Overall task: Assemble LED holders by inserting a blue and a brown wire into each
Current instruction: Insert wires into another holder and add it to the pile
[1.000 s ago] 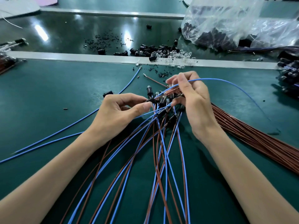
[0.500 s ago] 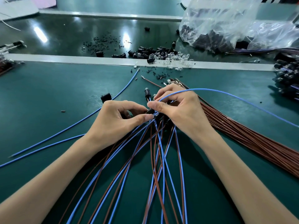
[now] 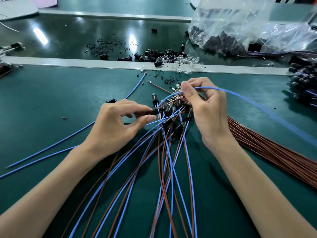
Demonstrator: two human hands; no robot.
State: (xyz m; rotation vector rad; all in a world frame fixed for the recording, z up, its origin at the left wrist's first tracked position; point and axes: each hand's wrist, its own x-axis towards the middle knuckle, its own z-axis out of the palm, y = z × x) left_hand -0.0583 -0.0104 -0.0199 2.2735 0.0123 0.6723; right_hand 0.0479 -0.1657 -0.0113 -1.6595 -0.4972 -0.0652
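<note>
On the green worktop (image 3: 51, 93), the right hand (image 3: 207, 114) has lifted away from the left hand (image 3: 113, 126), which it touched half a second ago. The right grip is closed, pinching a blue wire (image 3: 240, 95) that arcs off to the right. The left grip remains closed on a black LED holder (image 3: 153, 111), above the fanned blue and brown wires (image 3: 167, 160). A brown wire bundle (image 3: 274, 152) lies at right. A clear plastic bag (image 3: 240, 23) and loose holders (image 3: 154, 56) sit beyond a pale strip (image 3: 85, 62).
</note>
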